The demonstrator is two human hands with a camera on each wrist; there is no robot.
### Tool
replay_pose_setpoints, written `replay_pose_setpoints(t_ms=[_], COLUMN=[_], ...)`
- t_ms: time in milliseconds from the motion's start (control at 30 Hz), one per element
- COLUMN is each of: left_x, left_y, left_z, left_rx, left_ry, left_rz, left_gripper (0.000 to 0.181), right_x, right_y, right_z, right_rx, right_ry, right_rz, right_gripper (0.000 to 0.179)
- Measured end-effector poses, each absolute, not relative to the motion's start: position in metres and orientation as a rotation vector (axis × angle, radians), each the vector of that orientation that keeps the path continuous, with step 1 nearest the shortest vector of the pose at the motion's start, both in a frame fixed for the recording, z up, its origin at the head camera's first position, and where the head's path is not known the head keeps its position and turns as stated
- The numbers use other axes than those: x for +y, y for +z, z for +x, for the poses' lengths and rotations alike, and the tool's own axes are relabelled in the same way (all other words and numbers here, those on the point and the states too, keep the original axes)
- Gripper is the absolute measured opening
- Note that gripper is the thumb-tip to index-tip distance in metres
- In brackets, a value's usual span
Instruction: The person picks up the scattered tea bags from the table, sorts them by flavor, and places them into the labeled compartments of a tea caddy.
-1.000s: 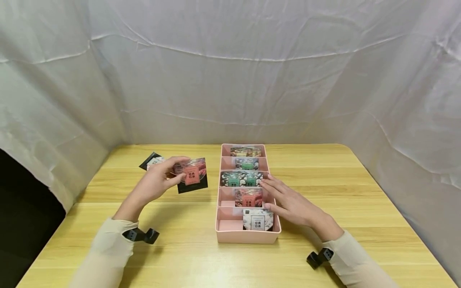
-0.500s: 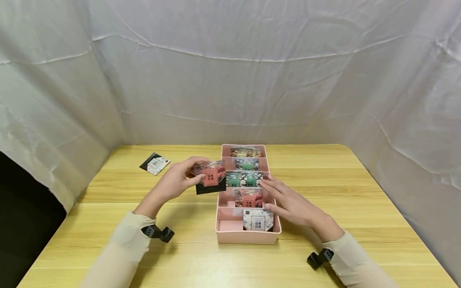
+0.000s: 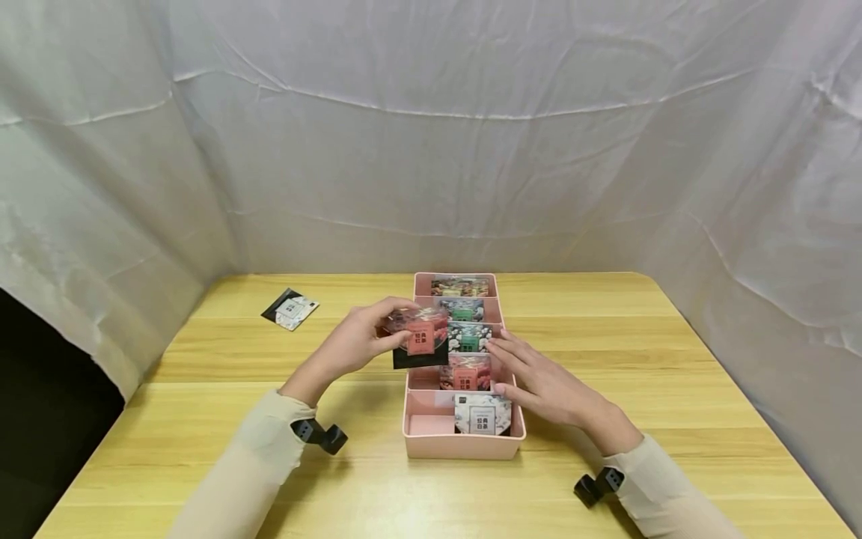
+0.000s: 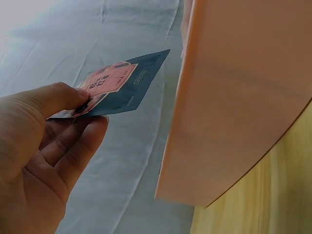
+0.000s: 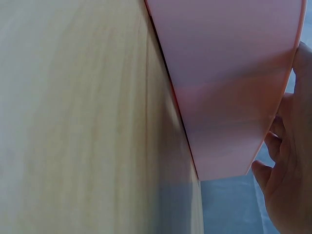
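Observation:
My left hand (image 3: 353,343) pinches a red-and-black tea sachet (image 3: 420,346) between thumb and fingers. It hovers over the left rim of a pink divided box (image 3: 463,448), partly covering the middle compartments. In the left wrist view the sachet (image 4: 139,80) tilts toward the box's side wall (image 4: 239,92), apart from it. My right hand (image 3: 548,383) rests on the box's right rim with its fingers extended. Inside the box, a matching red sachet (image 3: 466,373) stands in the second compartment from the front, behind a white sachet (image 3: 482,415) in the front one.
A black-and-white sachet (image 3: 291,309) lies flat on the wooden table (image 3: 222,359), toward the back left. Farther compartments hold green-labelled sachets (image 3: 470,338) and a yellowish sachet (image 3: 460,287). A pale curtain (image 3: 431,172) hangs behind the table and at its sides.
My left hand has carried the red-and-black sachet rightward, from above the table to over the box's left rim. My right hand has stayed put on the right rim.

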State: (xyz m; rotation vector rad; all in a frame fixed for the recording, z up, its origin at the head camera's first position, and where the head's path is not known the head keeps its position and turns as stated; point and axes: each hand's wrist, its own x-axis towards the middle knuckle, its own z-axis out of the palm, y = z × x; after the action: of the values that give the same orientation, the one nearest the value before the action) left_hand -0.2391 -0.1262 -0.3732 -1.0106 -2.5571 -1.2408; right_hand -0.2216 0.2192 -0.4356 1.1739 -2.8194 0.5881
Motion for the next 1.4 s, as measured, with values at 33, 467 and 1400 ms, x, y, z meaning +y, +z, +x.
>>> replay_pose_setpoints(t_ms=[33, 467, 1400], left_x=[-0.124, -0.104, -0.09], left_y=[-0.374, -0.383, -0.403], left_z=[-0.239, -0.246, -0.245], left_rx=[-2.559, -2.619, -2.539], left_ry=[-1.244, -1.213, -0.522], left_rz=[-1.017, -1.1, -1.288], left_gripper=[0.04, 0.039, 0.026], right_x=[0.219, 0.22, 0.219], right_y=[-0.436, -0.438, -0.436], right_z=[-0.222, -0.221, -0.221], right_rx=[-2.822, -2.837, -2.83], right_ry=[0.587, 0.579, 0.576], right_rz=[1.172, 1.159, 1.166], right_gripper=[0.068, 0.068, 0.068])
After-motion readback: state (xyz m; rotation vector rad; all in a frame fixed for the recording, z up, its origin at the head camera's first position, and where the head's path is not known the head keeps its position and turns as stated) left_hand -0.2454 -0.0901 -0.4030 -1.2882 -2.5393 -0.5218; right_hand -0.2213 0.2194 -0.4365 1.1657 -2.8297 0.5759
